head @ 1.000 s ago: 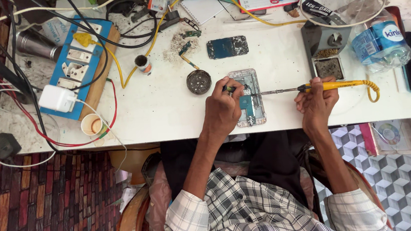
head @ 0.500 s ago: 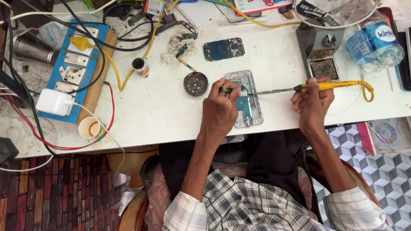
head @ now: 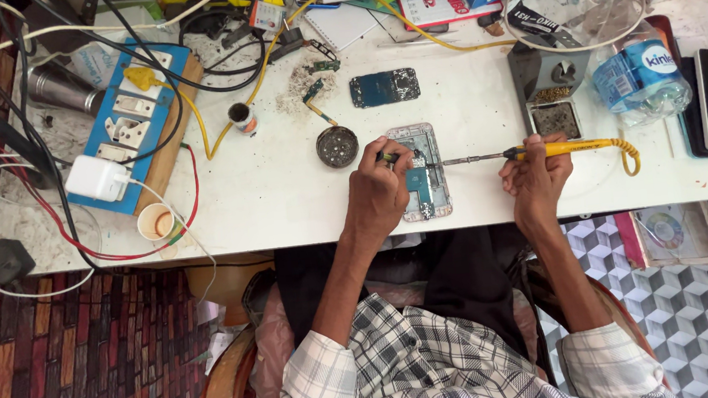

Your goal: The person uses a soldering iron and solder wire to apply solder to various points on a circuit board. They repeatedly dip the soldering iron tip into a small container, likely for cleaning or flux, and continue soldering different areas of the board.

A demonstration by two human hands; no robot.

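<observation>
L hand (head: 379, 192) clenched on small tool, resting over opened phone (head: 422, 172) nr table's near edge (head: 288, 230). R hand (head: 538, 176) grips yellow soldering iron (head: 538, 151), tip at phone's right side. Bare tabletop left of phone; clutter far side. Phone: back off, blue board exposed.

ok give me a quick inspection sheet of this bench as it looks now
surface: white table, dusty, debris near the top middle
job's things: opened phone lying flat; yellow soldering iron, tip at the phone's board
clutter: round tin, loose screen, water bottle, small cup, iron stand
grippers: left hand on the phone, pinching a small tool; right hand grips the iron
cables: tangled around the blue socket board; white charger plugged in
surroundings: brick-pattern floor left, cube-pattern tiles right
</observation>
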